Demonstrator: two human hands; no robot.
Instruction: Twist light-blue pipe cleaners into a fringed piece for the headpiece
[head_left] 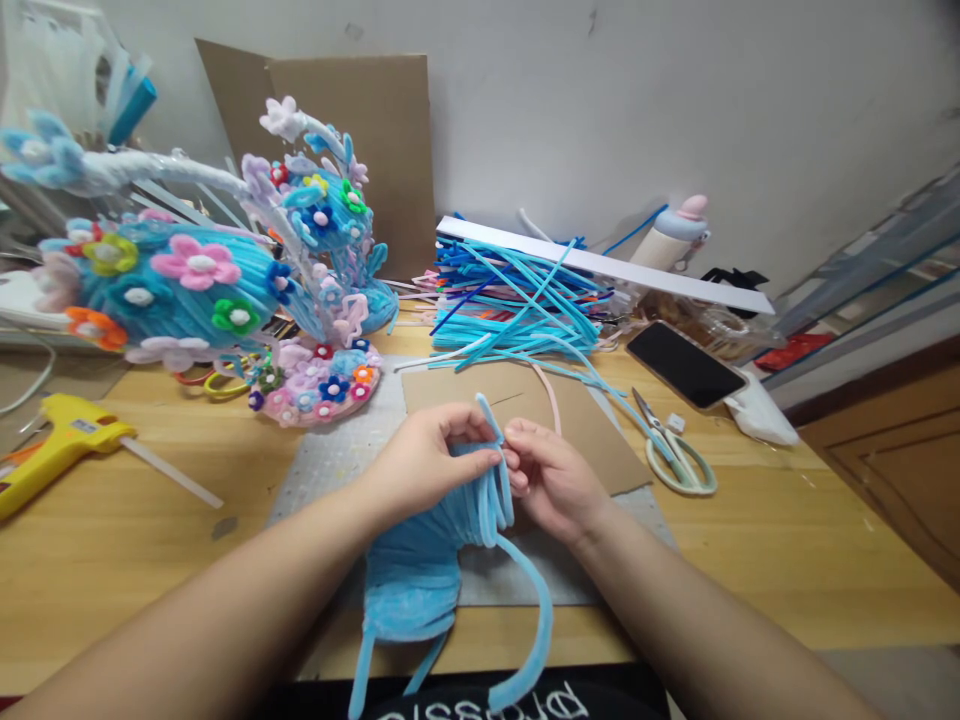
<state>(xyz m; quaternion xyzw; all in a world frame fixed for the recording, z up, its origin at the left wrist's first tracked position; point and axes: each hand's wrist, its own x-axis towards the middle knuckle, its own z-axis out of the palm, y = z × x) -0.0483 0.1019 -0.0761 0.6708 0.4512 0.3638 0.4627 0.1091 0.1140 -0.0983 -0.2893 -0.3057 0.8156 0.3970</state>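
A light blue piece built of wound pipe cleaners (416, 575) lies over the mat's front edge, its loose ends hanging down toward me. My left hand (442, 455) pinches a light blue pipe cleaner (489, 415) at the top of the piece, thumb and fingers pressed together. Close on the right, my right hand (551, 475) is closed at the same pipe cleaner, with the fingertips around its bend. One long strand (536, 600) curves down below the hands. The rest of the piece under my left hand is partly hidden.
Finished flower-covered decorations (195, 290) stand at the left, near a yellow glue gun (67, 445). Behind the hands are a pile of pipe cleaners (517, 310) and a cardboard sheet (585, 420). Scissors (679, 460) and a phone (686, 363) lie at the right.
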